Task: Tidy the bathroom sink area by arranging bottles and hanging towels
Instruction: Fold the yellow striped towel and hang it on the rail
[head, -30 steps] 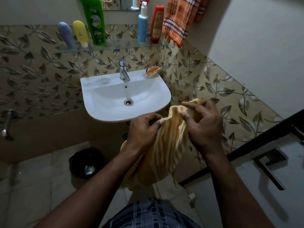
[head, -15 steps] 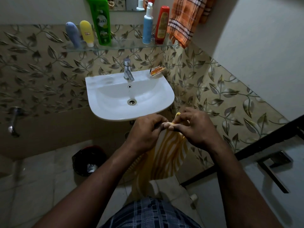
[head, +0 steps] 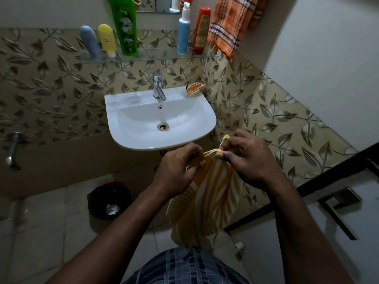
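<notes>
Shelf (head: pixel 147 58), five bottles (head: pixel 126 29); seemingly two towels (head: pixel 213 201).

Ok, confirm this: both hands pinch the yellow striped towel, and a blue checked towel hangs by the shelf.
One error: the head view shows the checked towel by the shelf is orange, not blue. The left hand and right hand do pinch the yellow striped towel.

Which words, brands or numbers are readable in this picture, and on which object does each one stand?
"Vatika": on the green bottle.
Red bottle: label too blurred to read.
Yellow tube: small sticker, too small to read.
Orange packet on the sink rim: print unreadable.
</notes>
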